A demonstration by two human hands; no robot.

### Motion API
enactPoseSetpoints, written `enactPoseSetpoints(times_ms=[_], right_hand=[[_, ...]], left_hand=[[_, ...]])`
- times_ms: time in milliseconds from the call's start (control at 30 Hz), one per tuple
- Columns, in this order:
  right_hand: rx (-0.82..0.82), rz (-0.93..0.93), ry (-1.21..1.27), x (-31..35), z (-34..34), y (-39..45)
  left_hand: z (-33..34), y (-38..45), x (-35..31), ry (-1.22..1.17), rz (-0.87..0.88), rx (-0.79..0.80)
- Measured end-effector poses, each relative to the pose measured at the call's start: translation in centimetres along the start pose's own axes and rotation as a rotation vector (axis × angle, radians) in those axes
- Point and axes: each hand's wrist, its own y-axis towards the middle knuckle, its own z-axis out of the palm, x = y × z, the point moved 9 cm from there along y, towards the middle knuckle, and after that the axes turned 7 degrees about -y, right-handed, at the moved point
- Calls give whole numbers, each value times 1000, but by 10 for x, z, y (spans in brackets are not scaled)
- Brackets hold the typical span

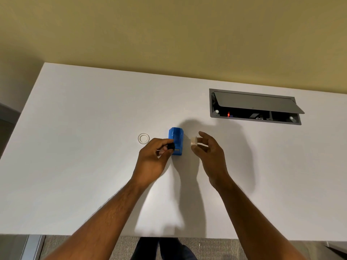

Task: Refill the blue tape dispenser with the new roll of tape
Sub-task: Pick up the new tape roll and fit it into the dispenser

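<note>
The blue tape dispenser [177,141] stands on the white table [84,166], near the middle. My left hand [154,158] is closed on a small black spool piece [170,146], held against the dispenser's near left side. To the right of the dispenser, my right hand [207,152] holds the new roll of tape [194,141], pale and seen nearly edge-on, pinched between thumb and fingers a little above the table. A clear, empty tape ring [143,138] lies flat on the table left of the dispenser.
A grey cable box [255,106] with its lid tilted open is sunk into the table at the back right; a red light glows inside. A yellow wall rises behind the table. The near table edge runs along the bottom, with carpet below.
</note>
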Motion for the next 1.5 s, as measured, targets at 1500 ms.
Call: enactPoseSetpoints(times_ms=[1500], right_hand=[[201,-126,-32,47,33,-24]], left_hand=[[3,12,-13,-35,-39,-5]])
